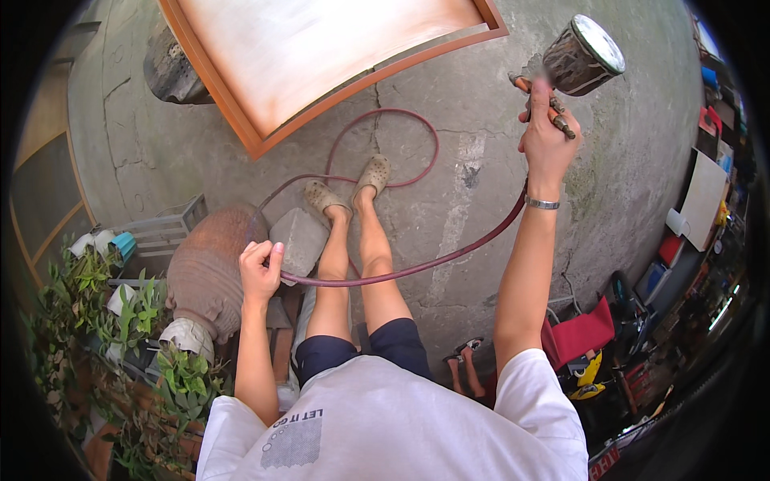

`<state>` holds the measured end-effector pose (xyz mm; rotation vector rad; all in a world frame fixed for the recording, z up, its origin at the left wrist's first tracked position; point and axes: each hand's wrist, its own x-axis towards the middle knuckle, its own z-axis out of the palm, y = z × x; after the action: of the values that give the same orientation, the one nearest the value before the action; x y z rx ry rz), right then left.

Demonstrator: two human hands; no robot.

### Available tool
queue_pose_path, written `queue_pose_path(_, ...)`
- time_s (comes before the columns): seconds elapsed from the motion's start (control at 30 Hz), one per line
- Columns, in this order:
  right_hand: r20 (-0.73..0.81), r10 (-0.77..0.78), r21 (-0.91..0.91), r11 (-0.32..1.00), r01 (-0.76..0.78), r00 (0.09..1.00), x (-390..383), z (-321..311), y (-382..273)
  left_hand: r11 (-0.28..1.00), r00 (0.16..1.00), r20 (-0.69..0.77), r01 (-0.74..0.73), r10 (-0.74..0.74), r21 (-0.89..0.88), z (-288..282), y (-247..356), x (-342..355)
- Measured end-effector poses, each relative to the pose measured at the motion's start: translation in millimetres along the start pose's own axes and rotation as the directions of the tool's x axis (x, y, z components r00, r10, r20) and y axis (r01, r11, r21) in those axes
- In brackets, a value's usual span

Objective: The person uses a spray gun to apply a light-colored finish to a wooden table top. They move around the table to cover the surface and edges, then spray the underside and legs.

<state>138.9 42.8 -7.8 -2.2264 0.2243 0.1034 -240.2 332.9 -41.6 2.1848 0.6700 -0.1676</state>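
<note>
My right hand point(547, 140) is closed around the handle of a spray gun point(585, 56), whose paint-smeared metal cup points away to the upper right. A dark red air hose point(417, 271) drops from below that hand and curves across my legs to my left hand point(262, 271), which is closed on it at the lower left. Beyond my feet, at the top, stands a white panel point(321, 56) inside an orange-brown frame point(249, 132). Orange-brown colour fades inward from the panel's edges. The gun is apart from the frame, to its right.
More hose loops over the cracked concrete near my clogs point(374, 171). Beside my left hand lie a big clay jar point(210, 264) and a grey stone block point(301, 240). Potted plants point(144, 321) fill the left. Sandalled feet point(465, 361), a red seat point(577, 333) and clutter line the right.
</note>
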Motion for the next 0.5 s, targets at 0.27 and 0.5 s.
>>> queue_pose_path(0.27,0.234,-0.009,0.032,0.999,0.002,0.972,-93,18,-18,1.000,1.000,-0.011,-0.017,0.017,0.004,-25,-24,-14)
queue_pose_path(0.5,0.291,-0.131,0.120,0.988,0.100,0.948,-126,19,-10,1.000,1.000,0.006,-0.026,0.026,0.013,-27,-27,-19)
